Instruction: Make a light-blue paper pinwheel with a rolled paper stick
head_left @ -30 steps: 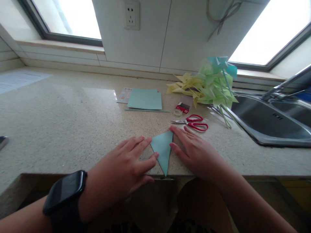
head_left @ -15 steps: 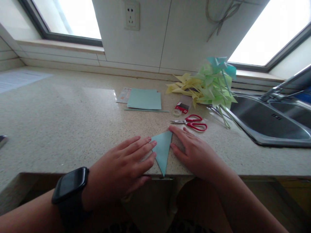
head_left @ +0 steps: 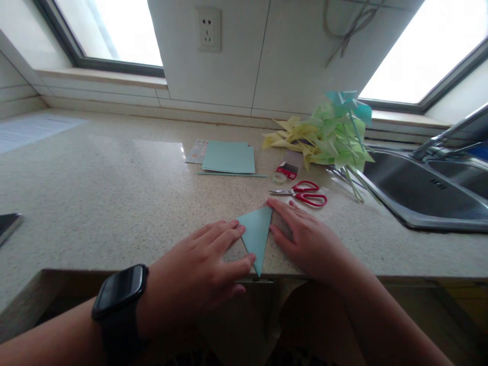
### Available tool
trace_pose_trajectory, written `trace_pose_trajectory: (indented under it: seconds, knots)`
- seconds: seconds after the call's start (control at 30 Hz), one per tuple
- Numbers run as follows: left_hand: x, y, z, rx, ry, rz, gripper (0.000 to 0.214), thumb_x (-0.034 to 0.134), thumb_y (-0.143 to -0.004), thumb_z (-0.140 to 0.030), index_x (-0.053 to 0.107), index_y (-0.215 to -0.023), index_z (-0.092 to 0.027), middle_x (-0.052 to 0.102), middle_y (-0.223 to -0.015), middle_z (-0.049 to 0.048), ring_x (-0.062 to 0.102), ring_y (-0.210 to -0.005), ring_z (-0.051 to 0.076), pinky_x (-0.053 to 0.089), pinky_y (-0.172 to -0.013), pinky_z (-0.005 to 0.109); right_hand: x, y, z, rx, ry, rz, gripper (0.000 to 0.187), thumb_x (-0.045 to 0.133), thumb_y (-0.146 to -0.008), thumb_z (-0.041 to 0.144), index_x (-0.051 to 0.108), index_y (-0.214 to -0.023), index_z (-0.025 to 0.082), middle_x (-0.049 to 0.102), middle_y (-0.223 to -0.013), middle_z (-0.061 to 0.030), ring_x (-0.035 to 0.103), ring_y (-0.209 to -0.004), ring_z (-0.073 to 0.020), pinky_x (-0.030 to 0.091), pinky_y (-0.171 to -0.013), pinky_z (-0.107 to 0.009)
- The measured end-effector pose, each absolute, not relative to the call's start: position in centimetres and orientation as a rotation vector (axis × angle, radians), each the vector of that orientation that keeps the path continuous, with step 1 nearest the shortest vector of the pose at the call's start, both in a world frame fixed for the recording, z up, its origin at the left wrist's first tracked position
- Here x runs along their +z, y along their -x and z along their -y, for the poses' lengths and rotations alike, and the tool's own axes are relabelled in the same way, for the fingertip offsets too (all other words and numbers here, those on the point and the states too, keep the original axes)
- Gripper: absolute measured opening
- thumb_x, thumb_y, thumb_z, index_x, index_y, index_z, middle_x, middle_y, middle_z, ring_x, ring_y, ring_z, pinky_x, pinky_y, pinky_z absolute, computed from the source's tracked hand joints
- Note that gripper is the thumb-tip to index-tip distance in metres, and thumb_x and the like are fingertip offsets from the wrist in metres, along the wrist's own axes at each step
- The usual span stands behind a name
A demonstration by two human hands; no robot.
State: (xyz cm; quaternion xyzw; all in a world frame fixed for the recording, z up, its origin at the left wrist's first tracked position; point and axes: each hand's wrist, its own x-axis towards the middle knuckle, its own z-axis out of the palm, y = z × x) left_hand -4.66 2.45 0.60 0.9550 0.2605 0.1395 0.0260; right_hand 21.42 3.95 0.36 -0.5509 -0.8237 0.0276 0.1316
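Observation:
A light-blue sheet of paper (head_left: pixel 256 235), folded into a pointed triangle, lies flat at the counter's front edge with its tip toward me. My left hand (head_left: pixel 208 259) rests on its left side, fingers stretched out, the fingertips touching the paper. On the other side, my right hand (head_left: pixel 305 236) lies along the right edge with its fingers extended, the index fingertip at the upper right corner. Just beyond the right hand are red-handled scissors (head_left: pixel 299 193), blades slightly apart. A small roll of tape (head_left: pixel 279 178) sits beside a red and black box (head_left: pixel 287 169).
Behind the folded paper is a stack of light-blue sheets (head_left: pixel 229 156), with a thin stick (head_left: pixel 232 175) in front. Yellow, green and blue paper pinwheels (head_left: pixel 331 132) lie at the back right, near a steel sink (head_left: pixel 404 218). A dark flat device (head_left: pixel 9 223) is at far left.
My left hand's fingers have shifted on the paper, with one fingertip now lower, near the pointed tip. The right hand stays at the right edge. The view has moved slightly.

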Motion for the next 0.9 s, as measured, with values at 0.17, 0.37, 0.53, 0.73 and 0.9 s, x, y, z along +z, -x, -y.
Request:
trace_pose_trajectory:
  seconds: [0.17,0.37,0.53,0.73,0.9]
  knots:
    - [-0.1,4.6,-2.3,0.628,-3.001,-0.710,0.013,0.057,-0.101,-0.019,0.067,-0.108,-0.019,0.068,-0.135,0.0127,0.062,-0.128,0.031,0.048,-0.111,0.052,0.5,-21.8,-3.5,0.055,1.444,2.413,0.050,0.053,-0.098,0.033,0.056,-0.142,0.011,0.062,-0.144,-0.0156,0.055,-0.137,-0.0326,0.044,-0.116,-0.053]
    - [1.9,4.6,-1.6,0.817,-2.698,-0.589,0.018,0.054,-0.102,-0.015,0.070,-0.111,-0.018,0.080,-0.101,0.0052,0.073,-0.097,0.022,0.055,-0.090,0.038,1.6,-22.0,-1.4,0.100,1.288,2.365,0.040,0.060,-0.093,0.030,0.063,-0.131,0.017,0.071,-0.129,-0.0141,0.063,-0.124,-0.0323,0.048,-0.109,-0.056]
    - [4.0,3.9,0.0,0.914,-1.936,-0.786,0.012,0.067,-0.096,-0.023,0.077,-0.101,-0.023,0.080,-0.089,0.0013,0.073,-0.079,0.016,0.055,-0.071,0.025,2.8,-22.5,2.0,0.387,1.189,2.077,0.035,0.056,-0.098,0.044,0.061,-0.131,0.033,0.058,-0.142,-0.0084,0.055,-0.132,-0.0325,0.048,-0.107,-0.051]
    - [4.3,3.1,1.1,0.820,-1.205,-0.901,0.016,0.080,-0.085,-0.040,0.079,-0.086,-0.024,0.078,-0.079,-0.0009,0.069,-0.072,0.014,0.053,-0.064,0.021,2.9,-22.1,4.8,0.685,1.199,1.845,0.027,0.068,-0.093,0.049,0.066,-0.116,0.036,0.069,-0.116,-0.0043,0.068,-0.108,-0.0260,0.059,-0.086,-0.034]
    - [3.9,3.0,0.8,0.770,-1.121,-0.907,0.018,0.080,-0.085,-0.041,0.080,-0.085,-0.023,0.077,-0.078,-0.0004,0.066,-0.070,0.013,0.052,-0.063,0.020,2.5,-21.4,5.2,0.875,1.341,1.768,0.007,0.073,-0.090,0.037,0.072,-0.090,0.029,0.072,-0.079,0.0005,0.069,-0.071,-0.0162,0.056,-0.063,-0.024]
